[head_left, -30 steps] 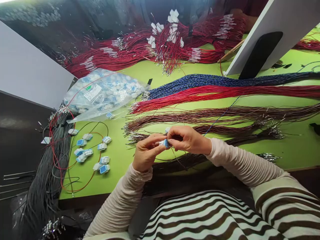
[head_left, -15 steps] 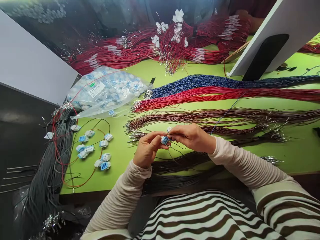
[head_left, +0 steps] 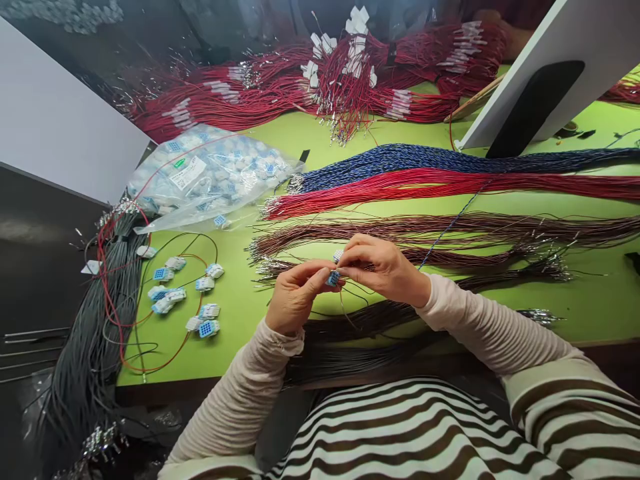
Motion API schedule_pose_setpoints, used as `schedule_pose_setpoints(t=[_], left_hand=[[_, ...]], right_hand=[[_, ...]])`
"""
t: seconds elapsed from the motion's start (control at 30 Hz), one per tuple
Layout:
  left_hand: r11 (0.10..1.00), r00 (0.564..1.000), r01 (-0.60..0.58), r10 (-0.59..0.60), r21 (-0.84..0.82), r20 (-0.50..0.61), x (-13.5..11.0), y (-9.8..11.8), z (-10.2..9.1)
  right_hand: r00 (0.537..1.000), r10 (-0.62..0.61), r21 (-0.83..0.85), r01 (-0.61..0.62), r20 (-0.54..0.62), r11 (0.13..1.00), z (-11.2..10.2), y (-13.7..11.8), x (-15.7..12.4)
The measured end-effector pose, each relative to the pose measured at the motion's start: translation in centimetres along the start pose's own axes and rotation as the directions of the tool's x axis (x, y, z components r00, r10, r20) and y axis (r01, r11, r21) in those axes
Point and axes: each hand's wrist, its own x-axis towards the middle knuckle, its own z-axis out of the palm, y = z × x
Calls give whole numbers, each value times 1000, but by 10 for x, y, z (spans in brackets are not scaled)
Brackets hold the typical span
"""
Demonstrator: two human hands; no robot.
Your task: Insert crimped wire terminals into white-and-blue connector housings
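Note:
A small white plastic connector with a blue pin grid (head_left: 333, 278) sits between the fingertips of my left hand (head_left: 297, 297) and my right hand (head_left: 383, 269). My left hand grips it, and my right fingertips pinch at its upper side, hiding part of it. A small white piece (head_left: 339, 256) shows just above my right fingers. Thin dark wires (head_left: 350, 308) hang down from the hands. Below my left hand, several wired connectors (head_left: 200, 297) lie on the green tabletop (head_left: 240, 347).
A clear bag of connectors (head_left: 210, 177) lies behind. Long blue (head_left: 425, 159), red (head_left: 450, 185) and brown (head_left: 450, 228) wire bundles stretch rightward. Red labelled bundles (head_left: 325, 87) pile farther back. A grey bundle (head_left: 95, 333) hangs off the left edge. A co-worker's hand (head_left: 495, 30) shows beyond a white panel (head_left: 550, 67).
The connector has turned in my fingers, its blue face now showing more toward me. Both hands sit slightly higher in view, and the whole scene has shifted a little.

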Motion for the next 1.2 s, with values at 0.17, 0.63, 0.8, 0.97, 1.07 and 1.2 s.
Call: schedule_pose_setpoints(t=[0.17, 0.63, 0.8, 0.97, 1.07, 1.2], left_hand=[[978, 987, 152, -144, -145, 65, 1, 2, -2], [958, 980, 188, -169, -216, 107, 2, 4, -3], [979, 993, 101, -89, -178, 77, 1, 1, -3], [992, 999, 24, -20, -125, 32, -1, 2, 2], [994, 1000, 12, -12, -112, 1, -1, 2, 5], [993, 999, -6, 0, -122, -48, -1, 2, 5]], right_hand=[[1000, 13, 29, -13, 12, 1000, -2, -1, 0], [998, -41, -58, 44, 49, 997, -6, -1, -1], [996, -65, -133, 72, 56, 988, -3, -3, -3], [995, -74, -159, 83, 62, 984, -1, -3, -4], [995, -82, -161, 92, 63, 983, 1, -1, -3], [997, -73, -69, 76, 37, 995, 3, 1, -1]])
